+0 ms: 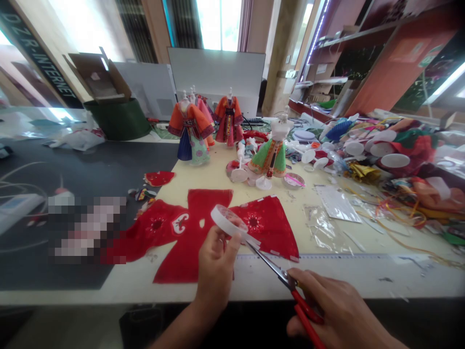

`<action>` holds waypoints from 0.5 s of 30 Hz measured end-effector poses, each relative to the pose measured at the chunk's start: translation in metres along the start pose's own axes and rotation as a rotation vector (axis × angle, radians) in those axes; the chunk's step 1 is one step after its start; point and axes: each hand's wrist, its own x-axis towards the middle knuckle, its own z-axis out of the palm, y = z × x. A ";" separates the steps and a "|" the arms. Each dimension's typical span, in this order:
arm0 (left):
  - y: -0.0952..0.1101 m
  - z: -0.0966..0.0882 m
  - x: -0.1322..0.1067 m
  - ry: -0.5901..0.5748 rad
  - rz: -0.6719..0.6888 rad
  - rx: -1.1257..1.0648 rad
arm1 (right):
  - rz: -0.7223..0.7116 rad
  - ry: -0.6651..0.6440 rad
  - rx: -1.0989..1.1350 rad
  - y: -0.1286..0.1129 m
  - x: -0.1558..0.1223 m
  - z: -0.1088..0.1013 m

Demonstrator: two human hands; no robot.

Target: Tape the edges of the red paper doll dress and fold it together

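Observation:
My left hand (218, 261) pinches a roll of white tape (227, 227), whose loose end sticks out to the right. Red-handled scissors (283, 276) are gripped in my right hand (327, 300), and their blade tips reach the tape's free end. Beneath the hands lies a red cross-shaped piece of fabric (181, 257). To its right a red panel (276, 223) with a white flower pattern carries small white strips along its edges. Another embroidered red piece (154, 227) lies on the left, partly blurred out.
Dressed doll forms (191, 131) stand at the back, with a green-skirted one (271, 155) nearer. A long ruler (327, 257) runs along the front. Clear plastic bags (325, 228) lie right of the red panel, below a heap of fabric and white discs (395, 160).

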 end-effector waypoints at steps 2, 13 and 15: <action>0.001 0.001 -0.001 -0.052 0.093 0.048 | 0.007 -0.017 0.017 -0.001 -0.001 -0.001; 0.000 -0.015 0.011 -0.276 0.218 0.203 | -0.003 0.027 -0.007 0.000 -0.005 -0.009; 0.000 -0.016 0.011 -0.273 0.168 0.209 | -0.025 0.030 -0.019 0.002 -0.004 -0.008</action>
